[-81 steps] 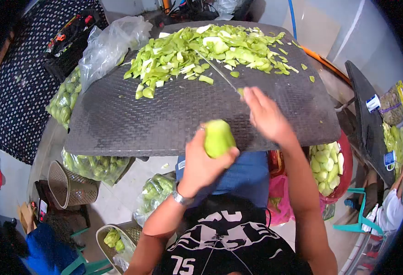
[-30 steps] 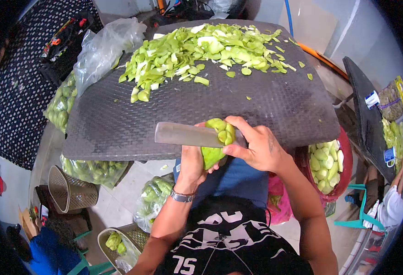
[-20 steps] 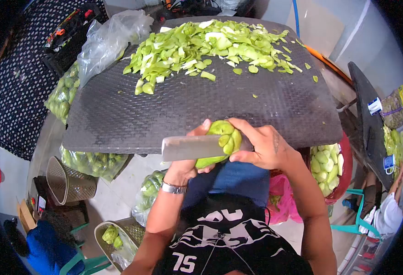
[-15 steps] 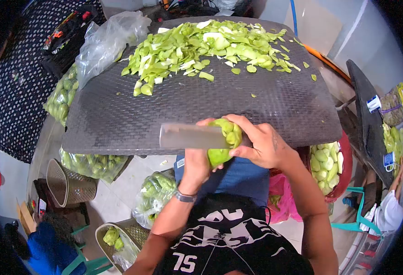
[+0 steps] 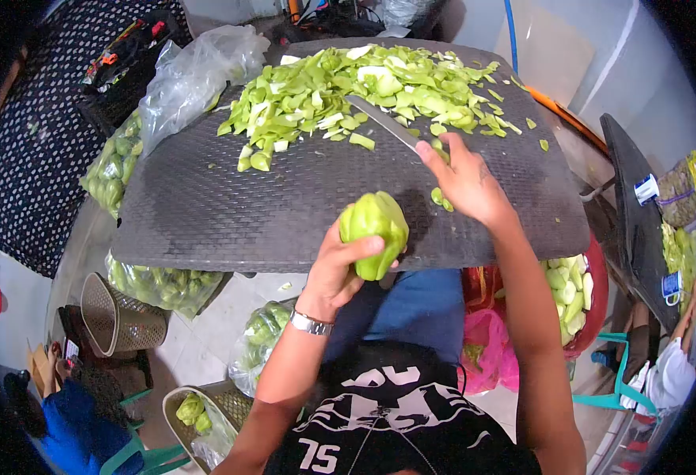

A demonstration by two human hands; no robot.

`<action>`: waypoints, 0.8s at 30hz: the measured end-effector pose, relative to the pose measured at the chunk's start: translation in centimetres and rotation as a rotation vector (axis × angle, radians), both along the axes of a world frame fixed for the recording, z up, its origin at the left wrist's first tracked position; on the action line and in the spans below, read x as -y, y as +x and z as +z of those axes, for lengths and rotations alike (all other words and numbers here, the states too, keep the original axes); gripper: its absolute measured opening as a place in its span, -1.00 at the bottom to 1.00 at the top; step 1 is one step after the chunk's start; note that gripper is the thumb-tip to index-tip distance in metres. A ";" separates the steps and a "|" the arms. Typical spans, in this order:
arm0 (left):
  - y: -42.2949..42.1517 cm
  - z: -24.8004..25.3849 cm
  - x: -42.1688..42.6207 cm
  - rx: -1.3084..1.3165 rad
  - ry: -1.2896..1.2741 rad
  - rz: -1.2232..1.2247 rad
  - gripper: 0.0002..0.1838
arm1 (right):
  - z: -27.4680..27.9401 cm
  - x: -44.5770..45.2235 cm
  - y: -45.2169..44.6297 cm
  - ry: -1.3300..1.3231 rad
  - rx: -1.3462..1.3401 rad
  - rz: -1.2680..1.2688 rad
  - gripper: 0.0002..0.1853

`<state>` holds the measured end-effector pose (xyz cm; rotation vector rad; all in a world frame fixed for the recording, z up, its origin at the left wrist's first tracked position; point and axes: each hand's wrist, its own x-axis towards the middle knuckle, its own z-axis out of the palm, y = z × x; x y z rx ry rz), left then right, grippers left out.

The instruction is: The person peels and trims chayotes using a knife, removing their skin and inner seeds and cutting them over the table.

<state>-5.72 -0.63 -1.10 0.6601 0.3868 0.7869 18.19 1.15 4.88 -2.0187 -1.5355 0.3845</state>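
A light green chayote [image 5: 375,229] is gripped in my left hand [image 5: 338,265], above the table's near edge, with the thumb across its front. My right hand [image 5: 472,184] is closed round the handle of a knife [image 5: 386,120]. The blade points up and left, its tip near the heap of green peelings [image 5: 316,87] on the dark woven-pattern table [image 5: 245,198]. Just below my right hand is a piece of peel [image 5: 441,199]. The knife's handle is mostly hidden by my fingers.
A clear plastic bag [image 5: 197,75] lies at the table's left corner. Bags of chayotes [image 5: 166,285] stand left and below. A red tub [image 5: 597,293] of pale peeled pieces is at the right. One person [image 5: 87,419] sits lower left; another [image 5: 673,372] is at the far right.
My right hand has moved away from the chayote, up and right toward the peelings, taking the knife along. Peel pieces have come off onto the table. The chayote stays in my left hand.
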 end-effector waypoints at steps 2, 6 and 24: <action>0.1 -0.5 -0.2 -0.187 0.200 0.102 -0.16 | 0.9 1.9 -0.7 0.009 -0.099 0.186 -0.19; -0.4 -0.9 0.0 -0.486 0.426 0.258 -0.10 | 0.2 6.6 -2.5 0.173 -0.098 0.546 -0.05; 1.0 1.0 0.3 -0.797 1.072 0.530 -0.32 | -1.2 5.0 -1.0 0.098 -0.202 0.741 -0.42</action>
